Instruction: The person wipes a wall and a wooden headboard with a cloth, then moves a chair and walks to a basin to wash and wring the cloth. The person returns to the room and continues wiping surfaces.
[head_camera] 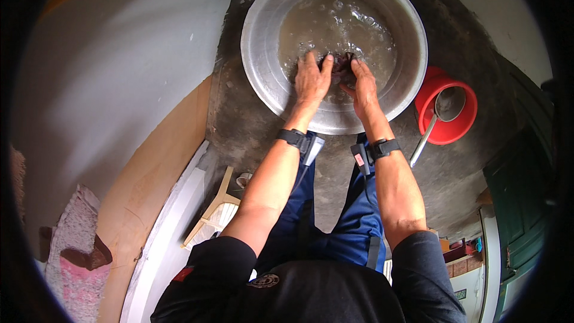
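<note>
A large round metal basin [262, 22] stands on the floor before me, holding cloudy, bubbly water [309, 20]. Near its close side, a dark, wet, crumpled cloth [342, 67] lies between my two hands, partly in the water. My left hand [312, 76] is at the cloth's left, back of the hand up, its thumb by the cloth; whether it grips the cloth is not clear. On the right side, my right hand [364, 81] has its thumb and fingers around the cloth's edge. The water and the hands hide part of the cloth.
Right of the basin, a red plastic bucket [466, 121] holds a metal dipper [450, 104] whose handle sticks out over the rim. A light-coloured chair [219, 202] is at the lower left, beside the wall. A pink and white towel [83, 242] hangs farther left. A green door [515, 202] is at the right.
</note>
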The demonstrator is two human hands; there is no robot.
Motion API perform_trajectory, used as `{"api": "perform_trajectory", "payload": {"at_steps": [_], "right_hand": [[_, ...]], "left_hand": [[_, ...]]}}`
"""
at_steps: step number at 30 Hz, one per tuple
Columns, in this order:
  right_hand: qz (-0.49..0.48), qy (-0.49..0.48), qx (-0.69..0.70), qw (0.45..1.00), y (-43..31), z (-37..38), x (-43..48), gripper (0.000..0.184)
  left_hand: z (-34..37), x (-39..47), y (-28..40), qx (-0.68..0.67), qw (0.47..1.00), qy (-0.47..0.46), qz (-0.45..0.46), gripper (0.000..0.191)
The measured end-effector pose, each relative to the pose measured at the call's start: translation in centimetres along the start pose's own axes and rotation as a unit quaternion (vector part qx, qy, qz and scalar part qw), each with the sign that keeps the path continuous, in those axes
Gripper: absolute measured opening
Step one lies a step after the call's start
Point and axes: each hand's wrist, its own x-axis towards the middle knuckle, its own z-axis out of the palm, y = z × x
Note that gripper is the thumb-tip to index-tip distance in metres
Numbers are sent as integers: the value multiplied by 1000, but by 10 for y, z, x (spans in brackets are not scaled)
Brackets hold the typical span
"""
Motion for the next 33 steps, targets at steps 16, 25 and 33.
{"api": "perform_trajectory", "payload": {"at_steps": [16, 25, 33], "right_hand": [[-259, -10, -290, 921, 1, 13, 16, 28], [72, 20, 107, 991, -16, 20, 3, 28], [-165, 130, -218, 953, 4, -8, 18, 29]], "left_hand": [[16, -29, 44, -153, 988, 1, 27, 34], [3, -24, 12, -480, 842, -153, -194, 41], [-22, -8, -23, -25, 997, 79, -9, 48]]}}
